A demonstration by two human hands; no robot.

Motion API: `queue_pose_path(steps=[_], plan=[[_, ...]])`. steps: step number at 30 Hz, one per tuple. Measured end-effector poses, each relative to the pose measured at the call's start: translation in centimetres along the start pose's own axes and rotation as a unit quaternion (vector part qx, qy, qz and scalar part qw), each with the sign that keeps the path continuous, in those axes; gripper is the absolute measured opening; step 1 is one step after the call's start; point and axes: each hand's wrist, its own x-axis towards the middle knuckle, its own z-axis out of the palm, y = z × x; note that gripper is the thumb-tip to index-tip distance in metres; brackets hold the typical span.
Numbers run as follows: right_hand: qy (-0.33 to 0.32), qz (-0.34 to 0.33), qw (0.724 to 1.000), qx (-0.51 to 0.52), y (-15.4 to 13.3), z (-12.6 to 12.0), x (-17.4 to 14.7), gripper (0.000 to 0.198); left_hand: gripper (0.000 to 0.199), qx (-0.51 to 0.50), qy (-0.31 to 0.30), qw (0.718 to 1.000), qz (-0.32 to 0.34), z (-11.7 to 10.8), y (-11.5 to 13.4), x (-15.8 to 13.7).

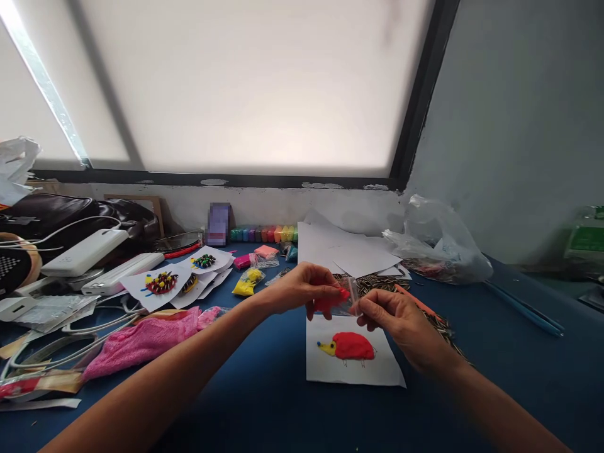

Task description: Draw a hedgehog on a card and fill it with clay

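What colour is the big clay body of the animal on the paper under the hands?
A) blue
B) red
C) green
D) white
B: the animal on the paper below the left hand and right hand has a red clay body, with a small yellow head at its left end.

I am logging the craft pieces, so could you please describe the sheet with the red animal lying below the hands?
The paper sheet is white and roughly rectangular, lying flat on the blue table, a little askew. On it sits a red domed clay body with a small yellow pointed head facing left and thin drawn legs beneath. Neither the left hand nor the right hand touches it; both hover just above its top edge.
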Motion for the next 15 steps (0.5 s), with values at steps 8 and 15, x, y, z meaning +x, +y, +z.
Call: queue_pose_path(steps=[8,15], plan=[[-0.022,0.011,1.000,-0.003,0.3,0.6,-0.3,0.039,0.033,-0.009,-0.006,1.000,-0.004,0.2,0.2,-1.2],[-0.010,-0.005,1.000,-0.027,0.4,0.8,-0.3,0.034,0.027,0.000,-0.037,0.999,0.016,0.6,-0.5,-1.0]])
